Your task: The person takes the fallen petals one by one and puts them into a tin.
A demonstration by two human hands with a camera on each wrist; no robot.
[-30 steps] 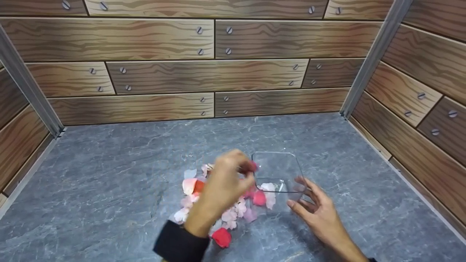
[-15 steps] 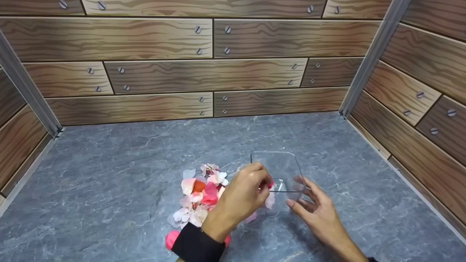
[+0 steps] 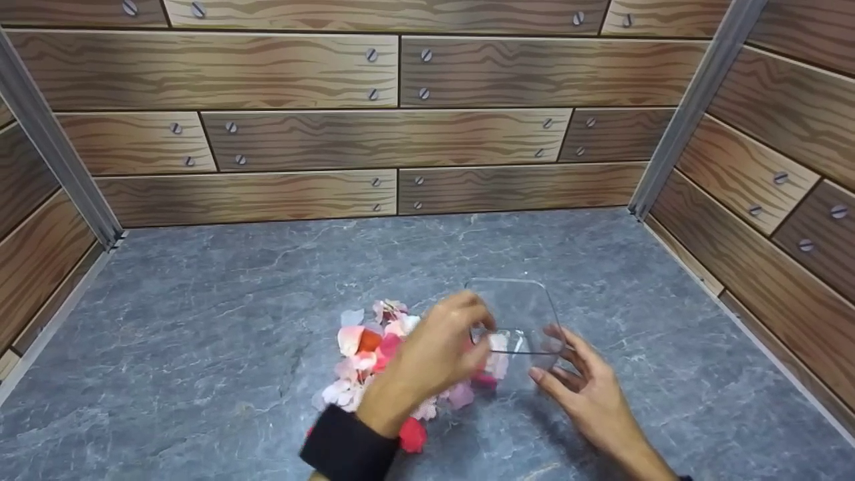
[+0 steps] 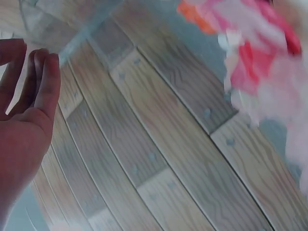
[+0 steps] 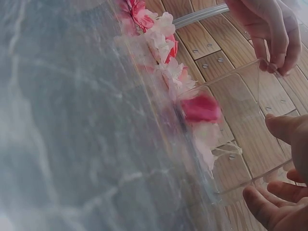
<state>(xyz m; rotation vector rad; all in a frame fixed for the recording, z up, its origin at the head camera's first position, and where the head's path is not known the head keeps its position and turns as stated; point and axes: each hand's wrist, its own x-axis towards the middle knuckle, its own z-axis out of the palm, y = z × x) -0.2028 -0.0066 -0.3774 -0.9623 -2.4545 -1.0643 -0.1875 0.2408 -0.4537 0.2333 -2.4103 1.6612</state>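
A clear square container stands on the grey table. My right hand holds its near right corner, with the thumb in front and the fingers curved along the side. Inside are a pale blossom and a bright pink petal. Over the container's left rim hovers my left hand, blurred, fingers parted from the thumb and nothing seen between them. In the left wrist view the fingers of that hand reach toward the clear wall. Left of the container spreads a heap of artificial petals and blossoms, partly hidden by my left forearm.
A red petal lies apart at the near side of the heap, by the black left cuff. Wood-patterned walls enclose the table at the back and sides, with grey metal posts in the corners.
My left hand carried a pink petal rightward over the container rim, then let it go and drew back slightly left. Bright pink now shows low in the container. The right hand stays put.
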